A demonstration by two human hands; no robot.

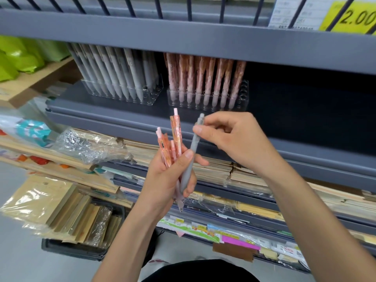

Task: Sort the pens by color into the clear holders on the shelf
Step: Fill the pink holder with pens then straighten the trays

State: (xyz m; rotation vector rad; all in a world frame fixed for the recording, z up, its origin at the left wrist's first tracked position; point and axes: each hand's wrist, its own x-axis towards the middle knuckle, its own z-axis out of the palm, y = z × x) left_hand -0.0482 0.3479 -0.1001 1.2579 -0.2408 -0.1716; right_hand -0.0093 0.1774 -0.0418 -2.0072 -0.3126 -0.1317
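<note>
My left hand (pixel 162 180) grips a bundle of pens upright in front of the shelf: several pink-orange patterned pens (pixel 174 137) and one grey pen (pixel 191 155). My right hand (pixel 234 139) pinches the top of that grey pen with thumb and forefinger while its lower part still sits in my left fist. On the shelf behind stand two clear holders: the left holder (pixel 151 96) is filled with grey pens (pixel 114 74), the right holder (pixel 243 98) with pink-orange pens (pixel 205 78). Open holes show at the right end of each holder.
A grey shelf edge (pixel 183 35) hangs just above the holders. A yellow price tag (pixel 354 17) sits top right. Wrapped notebooks (pixel 213 169) fill the lower shelves. Green packets (pixel 20 55) and cardboard lie at left, a bin of paper pads (pixel 81 220) on the floor.
</note>
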